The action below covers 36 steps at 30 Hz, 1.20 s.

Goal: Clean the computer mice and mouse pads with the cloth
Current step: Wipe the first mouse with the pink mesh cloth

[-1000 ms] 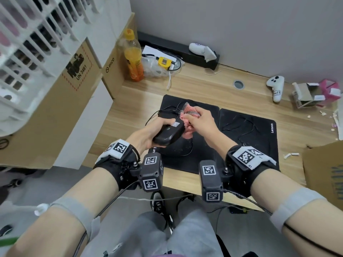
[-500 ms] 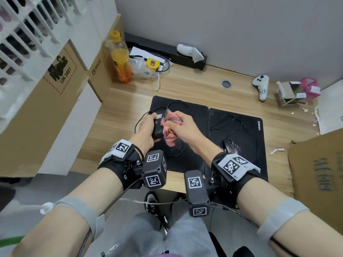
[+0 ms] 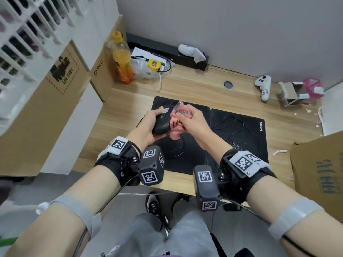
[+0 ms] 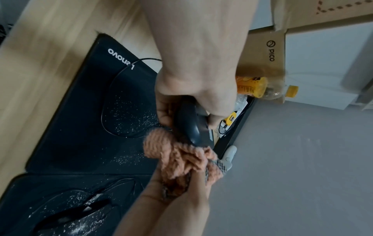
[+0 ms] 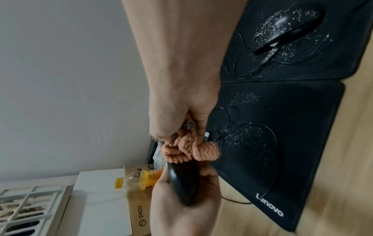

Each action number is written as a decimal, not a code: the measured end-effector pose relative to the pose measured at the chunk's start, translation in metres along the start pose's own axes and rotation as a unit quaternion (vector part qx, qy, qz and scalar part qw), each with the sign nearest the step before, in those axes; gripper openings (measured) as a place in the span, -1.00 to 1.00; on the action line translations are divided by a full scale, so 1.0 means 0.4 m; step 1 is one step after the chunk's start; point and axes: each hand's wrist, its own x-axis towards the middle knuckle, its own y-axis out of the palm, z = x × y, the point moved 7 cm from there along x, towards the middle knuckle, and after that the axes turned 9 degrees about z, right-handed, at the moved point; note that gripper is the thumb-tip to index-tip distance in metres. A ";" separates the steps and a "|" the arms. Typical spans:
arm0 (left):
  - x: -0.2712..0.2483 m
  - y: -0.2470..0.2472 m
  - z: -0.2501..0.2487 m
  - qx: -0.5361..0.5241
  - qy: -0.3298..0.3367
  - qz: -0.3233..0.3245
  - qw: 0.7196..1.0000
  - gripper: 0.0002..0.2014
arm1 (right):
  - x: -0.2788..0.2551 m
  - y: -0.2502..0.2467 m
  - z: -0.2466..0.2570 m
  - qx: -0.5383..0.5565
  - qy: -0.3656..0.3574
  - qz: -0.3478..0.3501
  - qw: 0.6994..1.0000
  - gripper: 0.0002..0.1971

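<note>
My left hand (image 3: 150, 119) grips a black wired mouse (image 3: 161, 122) lifted above the left black mouse pad (image 3: 187, 160). My right hand (image 3: 191, 119) holds a bunched pink cloth (image 3: 175, 125) against the mouse's side. In the left wrist view the cloth (image 4: 181, 158) touches the mouse (image 4: 193, 126) at its lower end. White specks dust the left pad (image 4: 80, 111). A second black mouse (image 5: 290, 27), covered in white specks, lies on the right Lenovo pad (image 3: 246, 130). In the head view my right wrist hides most of it.
An orange drink bottle (image 3: 122, 60), a plastic bag with a yellow tape measure (image 3: 154, 64) and two white controllers (image 3: 263, 86) stand along the desk's back. Cardboard boxes (image 3: 55, 112) flank the left; another box (image 3: 319, 164) sits right. Paper scraps litter the right side.
The mouse has turned in my left hand, so its labelled underside now shows. My right hand with the cloth stays against it. Both hands sit slightly farther over the left pad.
</note>
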 end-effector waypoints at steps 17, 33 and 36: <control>-0.020 -0.037 -0.003 -0.018 0.015 -0.061 0.998 -0.58 | -0.001 0.086 0.026 0.002 0.002 0.078 0.997 -0.88; -0.054 -0.013 0.012 0.111 0.002 0.071 0.991 -0.56 | 0.003 0.025 0.043 -0.097 -0.011 -0.043 0.994 -0.86; -0.078 -0.012 0.009 0.142 0.002 0.116 0.983 -0.58 | 0.012 0.011 0.040 -0.102 0.001 -0.055 0.993 -0.85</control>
